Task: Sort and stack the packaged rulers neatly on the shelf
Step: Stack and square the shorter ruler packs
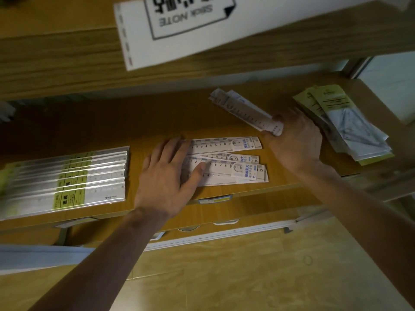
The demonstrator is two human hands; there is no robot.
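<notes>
Several white packaged 15 cm rulers [226, 161] lie fanned in the middle of the wooden shelf [139, 122]. My left hand [168, 176] rests flat on their left ends, fingers spread, thumb across the front ruler. My right hand [296, 140] pinches the near end of a small bundle of white rulers [240, 108] that lies slanted toward the back of the shelf. At the left, a row of clear packaged rulers with yellow-green labels [67, 182] lies overlapped near the shelf's front edge.
A pile of yellow-carded packs with clear contents [343, 122] lies at the right end of the shelf, just past my right hand. A white sticky-note box [179, 28] overhangs the shelf above. Lower shelf edges and a tiled floor show below.
</notes>
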